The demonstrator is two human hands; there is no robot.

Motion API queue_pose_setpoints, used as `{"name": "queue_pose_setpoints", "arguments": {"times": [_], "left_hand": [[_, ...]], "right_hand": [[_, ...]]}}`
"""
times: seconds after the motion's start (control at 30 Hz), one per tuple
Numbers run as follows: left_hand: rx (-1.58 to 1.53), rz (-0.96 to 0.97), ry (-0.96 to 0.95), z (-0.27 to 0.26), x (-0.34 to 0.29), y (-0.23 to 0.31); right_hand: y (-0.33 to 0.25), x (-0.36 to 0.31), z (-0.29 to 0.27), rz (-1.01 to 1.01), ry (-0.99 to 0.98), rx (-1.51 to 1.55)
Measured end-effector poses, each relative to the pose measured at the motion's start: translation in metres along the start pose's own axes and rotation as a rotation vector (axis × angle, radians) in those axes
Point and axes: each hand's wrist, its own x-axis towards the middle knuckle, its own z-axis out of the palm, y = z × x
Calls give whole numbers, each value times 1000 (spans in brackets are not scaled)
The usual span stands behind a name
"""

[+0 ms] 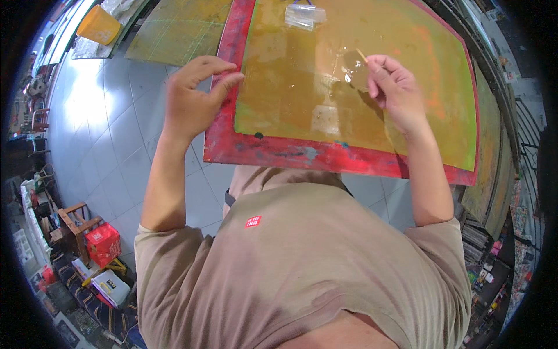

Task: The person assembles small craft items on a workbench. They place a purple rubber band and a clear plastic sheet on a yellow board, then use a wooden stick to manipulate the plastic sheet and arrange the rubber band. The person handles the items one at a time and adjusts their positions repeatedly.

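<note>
Before me lies a large flat screen (290,87) with a translucent yellow-amber face and a paint-stained red border. Glossy reflections and small wet-looking spots show on it near the middle. My right hand (395,87) is over its right half, pinching a thin pale wooden stick (362,56) between thumb and fingers. The stick's tip points up and left. At the left border, my left hand (200,87) is curved, thumb and fingertips a little apart and nothing visible between them. Its fingertips are over the red border; whether they touch it I cannot tell.
A clear plastic piece (305,17) lies on the screen's far part. Greenish boards (177,32) stand at the far left, near a yellow bucket (99,25). Left on the tiled floor are a wooden stool (75,224), a red bag (103,244) and a white box (110,289).
</note>
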Motion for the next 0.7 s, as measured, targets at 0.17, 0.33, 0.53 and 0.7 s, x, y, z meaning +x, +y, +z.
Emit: {"name": "queue_pose_setpoints", "arguments": {"times": [0.17,0.33,0.53,0.7], "left_hand": [[80,178,-7,19,40,21],[327,396,28,79,119,7],[294,358,-148,94,138,-19],[66,149,-177,93,137,14]], "right_hand": [[6,26,-5,-134,-76,79],[-3,60,-24,-99,58,38],[-5,98,-18,-207,101,-201],[12,153,-10,-551,216,-584]]}}
